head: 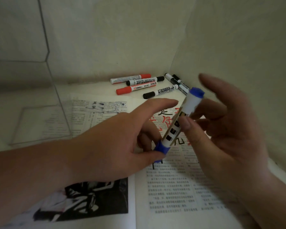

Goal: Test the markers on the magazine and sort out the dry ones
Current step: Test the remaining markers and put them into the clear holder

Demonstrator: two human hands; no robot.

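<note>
The open magazine (172,192) lies flat, scribbled red and black. Above it, the left hand (116,139) pinches the blue cap (162,148). The right hand (221,133) grips the barrel of the tilted white, blue-ended marker (191,104).

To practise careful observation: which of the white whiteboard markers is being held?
The blue-capped white marker, pinched between the left hand and right hand; the red-capped markers and black-capped markers lie loose beyond the open magazine.
</note>
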